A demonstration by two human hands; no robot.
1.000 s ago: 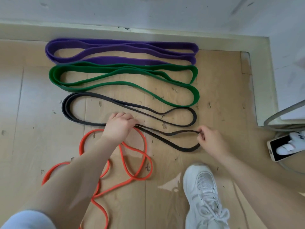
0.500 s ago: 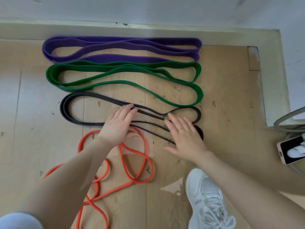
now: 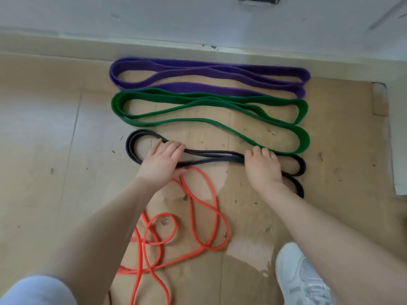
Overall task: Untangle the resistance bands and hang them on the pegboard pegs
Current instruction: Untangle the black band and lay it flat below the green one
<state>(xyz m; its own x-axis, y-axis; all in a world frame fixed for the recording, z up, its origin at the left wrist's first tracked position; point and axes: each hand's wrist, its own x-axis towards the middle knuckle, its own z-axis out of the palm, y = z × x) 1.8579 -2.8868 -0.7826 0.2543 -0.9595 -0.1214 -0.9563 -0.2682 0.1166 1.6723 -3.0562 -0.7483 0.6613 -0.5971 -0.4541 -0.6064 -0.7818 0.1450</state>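
At the bottom right of the frame a white shoe [image 3: 301, 280] is seen on the wooden floor [image 3: 44, 150], and at the bottom left a piece of light blue cloth [image 3: 37, 290]. Just above, in the lower middle, the orange band [image 3: 199, 219] is lying in loose loops that cross each other several times; it is not yet sorted.

In the middle of the frame the black band [image 3: 217, 158] is being handled. The left hand [image 3: 161, 165] is laid on its left part, with the fingers [image 3: 174, 148] bent over the strands and the thumb low beside the top of the orange loop. The right hand [image 3: 263, 167] is laid on its right part, the fingers curled over the strands. The strands seem to be gathered and pressed together, but whether they are really gripped cannot be told, because the undersides of the hands are hidden.

Further up, the green band [image 3: 209, 123] and then the purple band [image 3: 209, 72] are laid out in flat folds, the purple one just beside the skirting of the wall [image 3: 198, 18].

The step in hand is judged to be the straightening of the black band. Next, its strands should be made parallel, and then the orange tangle must be opened. No pegboard is visible, so the hanging is still to be done.
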